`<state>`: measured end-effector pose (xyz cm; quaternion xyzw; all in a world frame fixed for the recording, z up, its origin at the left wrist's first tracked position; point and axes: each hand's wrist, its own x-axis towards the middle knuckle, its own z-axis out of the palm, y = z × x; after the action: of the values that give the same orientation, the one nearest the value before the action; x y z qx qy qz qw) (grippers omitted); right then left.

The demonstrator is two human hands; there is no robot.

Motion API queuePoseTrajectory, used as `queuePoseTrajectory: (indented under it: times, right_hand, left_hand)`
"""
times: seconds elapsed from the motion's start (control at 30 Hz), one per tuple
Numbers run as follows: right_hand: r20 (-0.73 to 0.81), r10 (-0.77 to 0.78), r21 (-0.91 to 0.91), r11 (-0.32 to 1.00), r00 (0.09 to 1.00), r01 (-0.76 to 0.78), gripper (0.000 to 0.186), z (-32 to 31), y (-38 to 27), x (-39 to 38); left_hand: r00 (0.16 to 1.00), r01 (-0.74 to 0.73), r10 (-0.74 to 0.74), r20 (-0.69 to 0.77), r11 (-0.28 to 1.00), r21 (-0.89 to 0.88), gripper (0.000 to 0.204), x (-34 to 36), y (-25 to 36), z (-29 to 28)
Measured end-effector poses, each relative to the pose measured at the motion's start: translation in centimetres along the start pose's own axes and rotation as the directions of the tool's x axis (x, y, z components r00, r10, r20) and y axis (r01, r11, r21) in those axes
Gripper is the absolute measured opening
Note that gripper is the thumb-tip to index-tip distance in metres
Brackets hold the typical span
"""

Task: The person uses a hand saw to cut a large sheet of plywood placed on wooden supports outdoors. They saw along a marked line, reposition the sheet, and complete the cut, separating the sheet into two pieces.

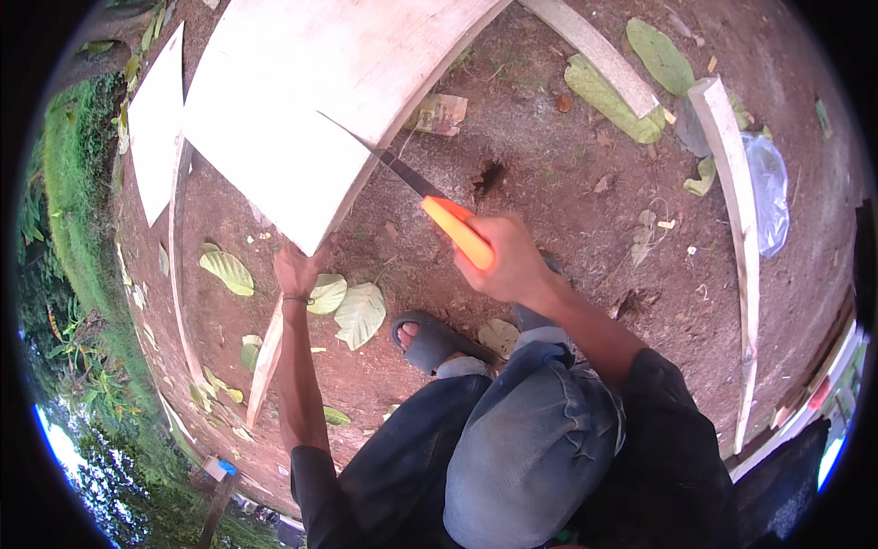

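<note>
A large pale board (pixel 293 110), glaring white in the sun, stretches from the upper left toward me. My right hand (pixel 506 259) is closed round the orange handle of a handsaw (pixel 457 233). The saw's dark blade crosses the board's right edge, and a thin dark line runs on from it into the board's face. At the board's near corner, my left hand (pixel 297 271) grips the edge; its fingers are partly hidden under the wood.
Brown soil (pixel 567 201) with scattered leaves (pixel 361 316) lies below. Long wooden strips (pixel 736 210) are at the right, beside a clear plastic bag (pixel 766 194). Another pale board piece (pixel 157 133) lies at the left. My sandalled foot (pixel 430 343) is on the ground near a leaf.
</note>
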<state>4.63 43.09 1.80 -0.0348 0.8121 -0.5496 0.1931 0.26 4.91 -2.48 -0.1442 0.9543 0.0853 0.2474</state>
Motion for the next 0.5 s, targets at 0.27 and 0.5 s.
queuePoseTrajectory:
  times: [0.27,0.5]
  right_hand:
    - [-0.188,-0.193,0.013,0.980,0.963,0.199,0.017,-2.7,0.2,-9.1]
    - [-0.028,0.019,0.171,0.985,0.999,-0.014,0.015,-0.1,-0.3,-2.3]
  left_hand:
    - [0.965,-0.097,0.103,-0.242,0.995,0.036,0.078,-0.6,-2.8,1.8]
    - [0.946,-0.230,0.210,-0.246,0.972,-0.053,0.074,-1.7,-2.2,1.1]
